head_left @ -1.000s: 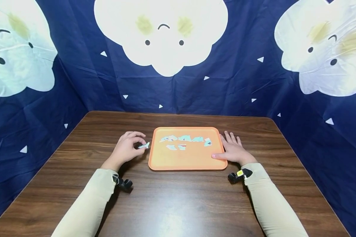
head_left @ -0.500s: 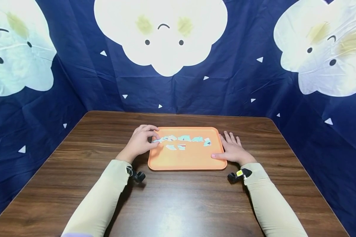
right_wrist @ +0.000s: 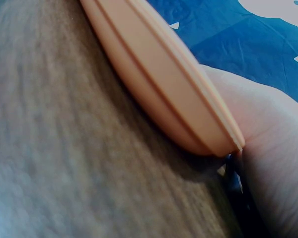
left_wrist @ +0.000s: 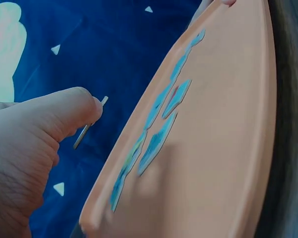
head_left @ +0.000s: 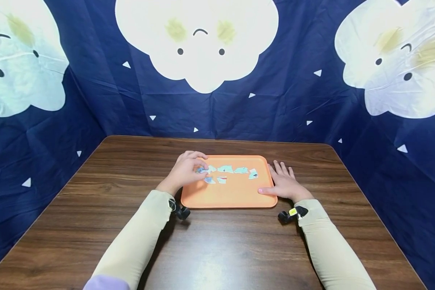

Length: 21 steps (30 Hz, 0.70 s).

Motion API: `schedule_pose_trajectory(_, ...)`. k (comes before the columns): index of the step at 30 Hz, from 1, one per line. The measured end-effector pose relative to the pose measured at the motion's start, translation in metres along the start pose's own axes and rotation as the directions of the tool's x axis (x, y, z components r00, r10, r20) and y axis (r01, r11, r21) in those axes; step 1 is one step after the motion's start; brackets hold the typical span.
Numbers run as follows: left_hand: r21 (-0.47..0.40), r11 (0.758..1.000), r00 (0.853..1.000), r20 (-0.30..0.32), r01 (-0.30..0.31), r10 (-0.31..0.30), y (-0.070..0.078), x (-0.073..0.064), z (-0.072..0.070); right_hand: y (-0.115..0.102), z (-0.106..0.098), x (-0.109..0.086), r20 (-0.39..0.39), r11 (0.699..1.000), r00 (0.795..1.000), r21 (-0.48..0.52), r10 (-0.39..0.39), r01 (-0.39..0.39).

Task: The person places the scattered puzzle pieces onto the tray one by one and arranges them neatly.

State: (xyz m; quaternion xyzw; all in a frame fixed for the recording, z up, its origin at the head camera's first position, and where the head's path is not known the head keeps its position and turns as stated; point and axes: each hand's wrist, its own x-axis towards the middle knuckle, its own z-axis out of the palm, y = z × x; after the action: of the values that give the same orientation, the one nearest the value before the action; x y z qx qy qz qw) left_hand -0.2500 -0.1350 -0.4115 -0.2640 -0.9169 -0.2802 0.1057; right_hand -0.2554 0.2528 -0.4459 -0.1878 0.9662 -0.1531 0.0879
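In the head view my left hand (head_left: 185,172) is over the left part of an orange tray (head_left: 232,198), pinching a flat, irregular pale-blue piece (head_left: 201,170) between thumb and fingers. The left wrist view shows this thin piece (left_wrist: 82,136) edge-on, raised above the tray. Several similar printed pieces lie flat in the tray: an upper row, including a piece (head_left: 224,169) near the middle, and a shorter lower row with a red-marked piece (head_left: 222,180). My right hand (head_left: 287,186) rests at the tray's right edge, thumb over the rim, other fingers spread beside it.
A brown wood-grain table (head_left: 217,245) carries the tray. Behind it and along both sides hangs a dark blue cloth (head_left: 217,112) with white clouds and small triangles. Each wrist wears a small black camera, such as the left one (head_left: 183,212).
My left hand has carried the pinched piece rightward from beside the tray to above the left end of the upper row. The right hand and the tray have stayed put.
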Motion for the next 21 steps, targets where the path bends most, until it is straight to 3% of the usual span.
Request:
schedule_pose_trajectory(7,0.046,0.998,0.998,0.029,-0.049,0.048,0.007,0.014,0.016,0.001,0.001,0.0,-0.001,1.0,1.0,0.006,-0.003,0.003)
schedule_pose_trajectory(13,0.067,0.997,0.996,0.08,-0.031,0.026,0.021,0.024,0.025,0.002,0.001,0.0,0.0,1.0,1.0,0.004,-0.003,0.003)
schedule_pose_trajectory(21,0.113,0.991,0.988,0.147,-0.067,0.05,0.037,0.038,0.039,0.004,0.001,0.001,0.005,1.0,1.0,-0.007,0.003,-0.003)
